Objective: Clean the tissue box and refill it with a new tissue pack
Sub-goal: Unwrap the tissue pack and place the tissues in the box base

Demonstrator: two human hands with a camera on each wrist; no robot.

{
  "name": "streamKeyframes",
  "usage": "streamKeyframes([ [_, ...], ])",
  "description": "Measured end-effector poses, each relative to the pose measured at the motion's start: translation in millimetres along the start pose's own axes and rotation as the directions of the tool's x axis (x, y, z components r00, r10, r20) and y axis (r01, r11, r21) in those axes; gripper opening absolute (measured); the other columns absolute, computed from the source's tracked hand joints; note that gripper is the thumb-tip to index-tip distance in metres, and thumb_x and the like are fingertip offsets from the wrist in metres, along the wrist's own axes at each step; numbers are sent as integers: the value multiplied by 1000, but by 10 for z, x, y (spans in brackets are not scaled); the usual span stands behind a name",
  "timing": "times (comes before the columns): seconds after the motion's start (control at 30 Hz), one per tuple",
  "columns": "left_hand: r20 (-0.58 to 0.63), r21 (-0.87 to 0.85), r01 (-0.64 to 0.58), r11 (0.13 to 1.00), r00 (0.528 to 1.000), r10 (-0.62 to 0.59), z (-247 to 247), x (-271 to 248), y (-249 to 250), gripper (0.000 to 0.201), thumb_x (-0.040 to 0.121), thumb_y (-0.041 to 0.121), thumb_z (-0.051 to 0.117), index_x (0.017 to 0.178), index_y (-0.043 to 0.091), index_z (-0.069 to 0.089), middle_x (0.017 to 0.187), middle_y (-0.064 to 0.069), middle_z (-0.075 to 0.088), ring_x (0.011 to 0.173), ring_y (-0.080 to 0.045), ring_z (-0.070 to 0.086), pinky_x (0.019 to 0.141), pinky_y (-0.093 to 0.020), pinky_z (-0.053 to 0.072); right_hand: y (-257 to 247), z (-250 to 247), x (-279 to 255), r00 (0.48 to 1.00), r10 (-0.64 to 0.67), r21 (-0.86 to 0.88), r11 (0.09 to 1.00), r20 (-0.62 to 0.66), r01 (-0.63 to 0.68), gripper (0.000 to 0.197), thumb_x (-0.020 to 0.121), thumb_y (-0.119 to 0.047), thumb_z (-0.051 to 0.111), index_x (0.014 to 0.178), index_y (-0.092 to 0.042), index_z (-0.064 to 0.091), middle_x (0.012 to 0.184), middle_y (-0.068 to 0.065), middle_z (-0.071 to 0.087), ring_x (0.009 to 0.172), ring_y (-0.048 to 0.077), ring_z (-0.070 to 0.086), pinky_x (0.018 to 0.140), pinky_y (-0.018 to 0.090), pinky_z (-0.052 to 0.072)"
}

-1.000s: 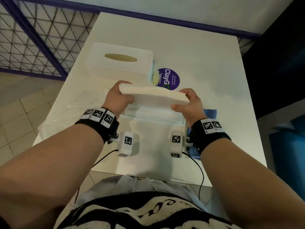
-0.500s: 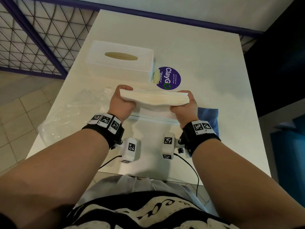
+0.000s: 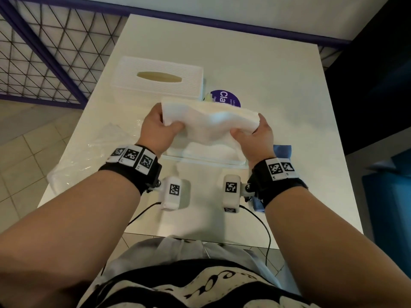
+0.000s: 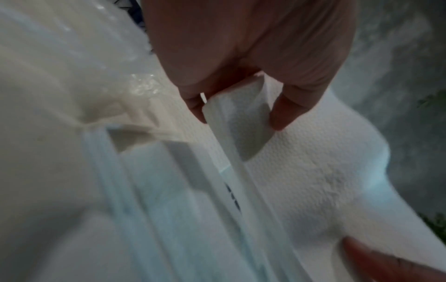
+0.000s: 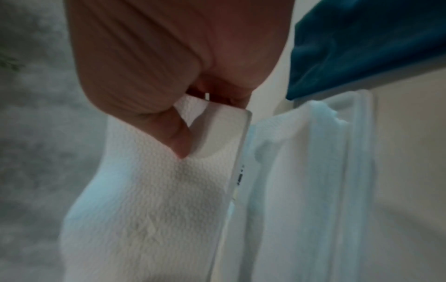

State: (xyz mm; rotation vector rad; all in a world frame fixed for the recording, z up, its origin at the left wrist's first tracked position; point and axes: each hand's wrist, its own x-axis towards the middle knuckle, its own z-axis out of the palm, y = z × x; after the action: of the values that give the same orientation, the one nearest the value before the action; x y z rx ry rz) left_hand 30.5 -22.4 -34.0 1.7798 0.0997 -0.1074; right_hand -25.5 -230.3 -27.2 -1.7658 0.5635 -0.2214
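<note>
Both my hands hold a white stack of tissues (image 3: 209,123) over the table. My left hand (image 3: 163,126) grips its left end and my right hand (image 3: 252,130) grips its right end, thumbs on the near side. The stack sags in the middle. In the left wrist view, fingers (image 4: 284,114) pinch the embossed tissues (image 4: 313,171); the right wrist view shows my thumb (image 5: 178,141) pressing into the tissue stack (image 5: 156,200). Below the stack lies a flat white tray-like base (image 3: 200,160). The white tissue box cover (image 3: 158,78), with an oval slot, stands behind.
A crumpled clear plastic wrapper (image 3: 89,156) lies at the table's left edge. A blue cloth (image 3: 282,151) sits right of the base, under my right wrist. A purple round sticker (image 3: 226,98) is on the table (image 3: 255,74) beside the cover. A wire fence stands to the left.
The tissue stack was flat between my hands; now it is tilted toward me and bows down in the middle. Both hands still grip its ends.
</note>
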Motion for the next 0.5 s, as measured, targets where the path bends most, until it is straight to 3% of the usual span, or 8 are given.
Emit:
streamKeyframes([
  [0.1, 38, 87, 31, 996, 999, -34, -31, 96, 41, 44, 79, 17, 72, 118, 15, 54, 103, 0, 66, 94, -18, 64, 84, -34, 54, -21, -69, 64, 999, 38, -61, 997, -1, -38, 38, 69, -19, 75, 103, -22, 58, 98, 0, 70, 93, 22, 68, 87, 43, 56],
  [0.2, 78, 191, 104, 976, 990, -121, -50, 115, -34, 52, 79, 26, 73, 125, 18, 51, 102, -1, 67, 94, -20, 66, 87, -39, 54, 40, -96, 87, 989, 149, -136, 980, 19, -145, 53, 73, -19, 76, 121, -14, 53, 99, 0, 68, 94, 20, 67, 89, 42, 55],
  [0.4, 88, 345, 137, 928, 980, -177, -39, 80, -139, 56, 81, 31, 72, 129, 17, 48, 108, -4, 67, 91, -21, 66, 74, -32, 53, 118, -85, 83, 976, 218, -222, 952, 18, -209, 64, 70, -22, 80, 126, -15, 50, 105, 6, 69, 97, 23, 66, 91, 42, 54],
  [0.5, 89, 393, 111, 913, 983, -158, -32, 68, -150, 55, 83, 30, 70, 131, 16, 47, 108, -3, 67, 92, -21, 65, 77, -32, 51, 135, -74, 94, 980, 198, -279, 942, 18, -185, 65, 71, -25, 79, 128, -15, 50, 100, 4, 68, 97, 23, 66, 91, 40, 54],
])
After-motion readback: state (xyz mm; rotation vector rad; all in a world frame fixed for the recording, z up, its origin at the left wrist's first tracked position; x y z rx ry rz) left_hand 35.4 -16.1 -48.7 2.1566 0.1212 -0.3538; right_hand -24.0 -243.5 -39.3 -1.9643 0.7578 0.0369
